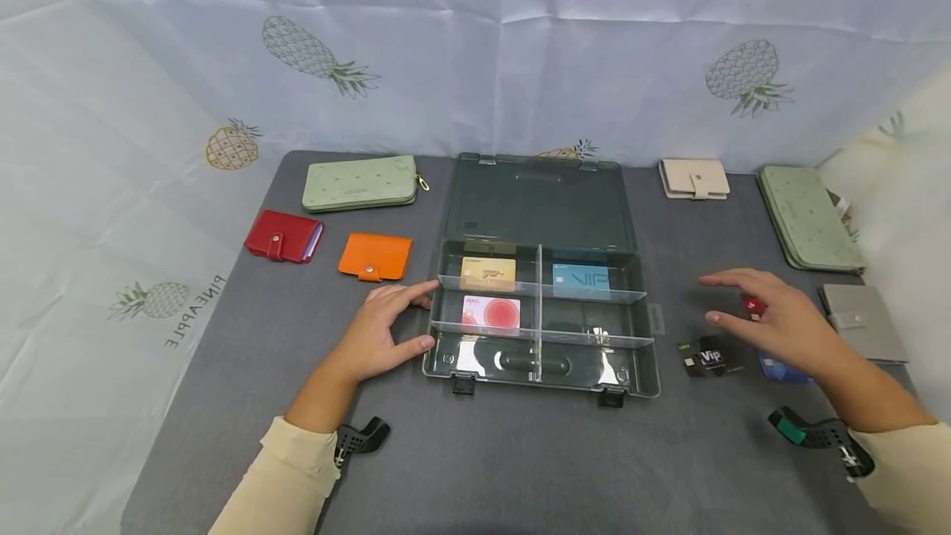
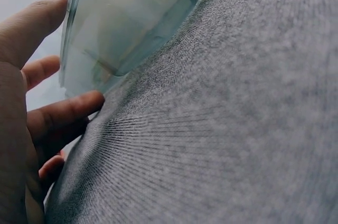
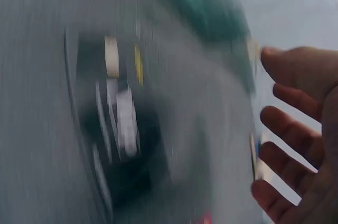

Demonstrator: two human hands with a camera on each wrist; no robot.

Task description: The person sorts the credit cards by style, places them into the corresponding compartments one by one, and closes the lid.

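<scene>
A grey see-through divider box (image 1: 538, 205) lies with its lid folded back. Its back row holds a gold card (image 1: 488, 271) on the left and a blue VIP card (image 1: 581, 276) on the right. Below the gold one, a white card with pink circles (image 1: 490, 312) sits in the middle left compartment. My left hand (image 1: 375, 333) touches the box's left side, thumb and fingers spread. To the right, my right hand (image 1: 787, 324) hovers empty with fingers apart, beside a black VIP card (image 1: 711, 356). It partly covers a red card (image 1: 754, 307) and a blue card (image 1: 780, 368).
At the left are a green zip wallet (image 1: 360, 184), a red card holder (image 1: 282, 236) and an orange one (image 1: 376, 255). A cream wallet (image 1: 694, 177), another green wallet (image 1: 810, 217) and a grey wallet (image 1: 865, 322) lie at the right. A pineapple-print curtain (image 1: 475, 64) hangs behind.
</scene>
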